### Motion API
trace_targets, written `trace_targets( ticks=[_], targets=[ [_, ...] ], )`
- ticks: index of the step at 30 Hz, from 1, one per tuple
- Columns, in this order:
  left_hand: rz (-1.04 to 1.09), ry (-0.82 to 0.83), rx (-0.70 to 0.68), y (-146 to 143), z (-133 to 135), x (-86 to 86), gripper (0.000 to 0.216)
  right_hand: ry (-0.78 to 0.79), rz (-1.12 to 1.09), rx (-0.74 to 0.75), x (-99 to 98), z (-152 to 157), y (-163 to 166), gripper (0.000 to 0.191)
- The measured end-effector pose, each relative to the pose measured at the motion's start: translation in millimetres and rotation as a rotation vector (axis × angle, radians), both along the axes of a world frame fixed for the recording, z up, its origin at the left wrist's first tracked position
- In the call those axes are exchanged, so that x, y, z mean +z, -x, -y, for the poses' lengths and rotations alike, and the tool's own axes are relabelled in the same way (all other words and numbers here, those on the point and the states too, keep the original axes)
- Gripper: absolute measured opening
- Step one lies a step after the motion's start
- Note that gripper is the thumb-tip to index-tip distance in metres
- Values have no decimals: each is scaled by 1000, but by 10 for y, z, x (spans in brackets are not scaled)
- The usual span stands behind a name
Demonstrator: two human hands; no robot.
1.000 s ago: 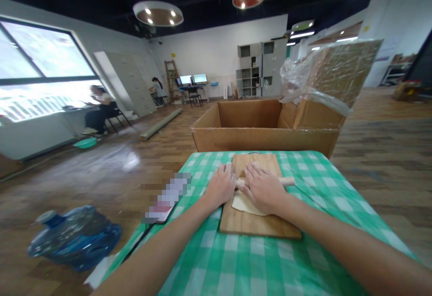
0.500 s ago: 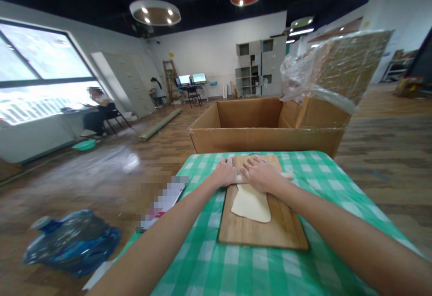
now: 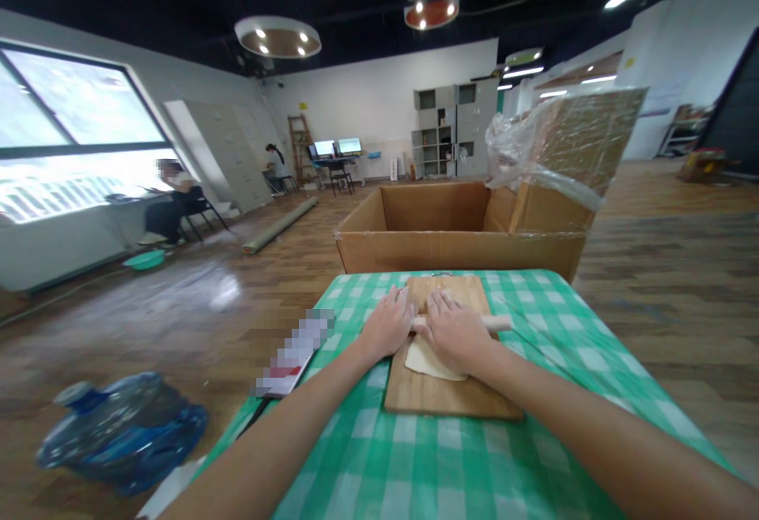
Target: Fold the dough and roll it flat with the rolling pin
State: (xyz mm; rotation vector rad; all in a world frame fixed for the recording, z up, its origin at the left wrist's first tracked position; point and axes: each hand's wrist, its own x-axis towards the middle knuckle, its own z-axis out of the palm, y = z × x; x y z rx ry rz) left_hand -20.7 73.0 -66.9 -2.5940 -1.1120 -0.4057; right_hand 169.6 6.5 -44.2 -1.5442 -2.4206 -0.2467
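Note:
A pale wooden rolling pin [image 3: 496, 322] lies crosswise over a wooden cutting board [image 3: 456, 405]. My left hand [image 3: 388, 322] is over the pin's left end, fingers pointing forward. Beside it, my right hand [image 3: 454, 329] grips the middle of the pin under its palm, with the fingers reaching over the far side. A flat sheet of dough [image 3: 432, 366] shows on the board just below the hands; its upper part is hidden by them and the pin. Under the board is a green and white checked tablecloth [image 3: 379, 457].
A large open cardboard box [image 3: 456, 251] stands beyond the table. Left of my arm lies a partly blurred flat item [image 3: 290, 366] at the table edge. A big water bottle [image 3: 124, 429] rests on the floor. One person [image 3: 171, 196] sits near the window, another [image 3: 276, 168] farther back.
Both hands have come back toward me with the rolling pin. They now cover more of the dough sheet. The view has tilted slightly upward.

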Motion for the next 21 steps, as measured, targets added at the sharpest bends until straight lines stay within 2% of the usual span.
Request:
trace_targets(
  ticks=[8, 14, 17, 21],
  targets=[
    [66, 6, 3, 70, 333, -31, 45, 44, -32, 72, 30, 450, 59, 79],
    [167, 149, 59, 160, 560, -58, 54, 158, -105, 164, 113, 757, 31, 90],
    [164, 222, 83, 165, 587, -8, 57, 231, -138, 190, 182, 753, -7, 93],
    [123, 325, 108, 96, 488, 110, 60, 271, -122, 179, 249, 546, -46, 84]
  ],
)
